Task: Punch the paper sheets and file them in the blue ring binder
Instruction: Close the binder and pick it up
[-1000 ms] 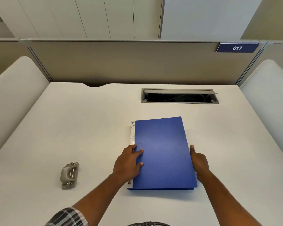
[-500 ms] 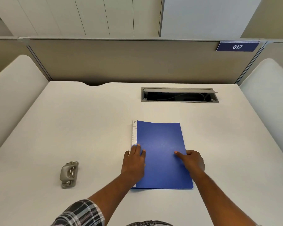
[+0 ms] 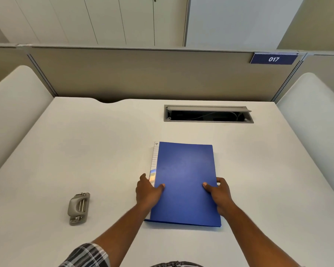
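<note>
A closed blue plastic ring binder (image 3: 184, 182) lies flat on the white bench (image 3: 85, 151), near the middle, with a lined white strip along its left edge. The left hand (image 3: 148, 191) grips the binder's left edge, thumb on the cover and fingers (image 3: 143, 177) curled at the side. The right hand (image 3: 219, 193) grips the right edge, thumb on top, other fingers wrapped past the rim. A grey metal hole punch (image 3: 78, 208) sits well apart, to the near left. A grey cable hatch (image 3: 208, 113) lies open at the far side.
</note>
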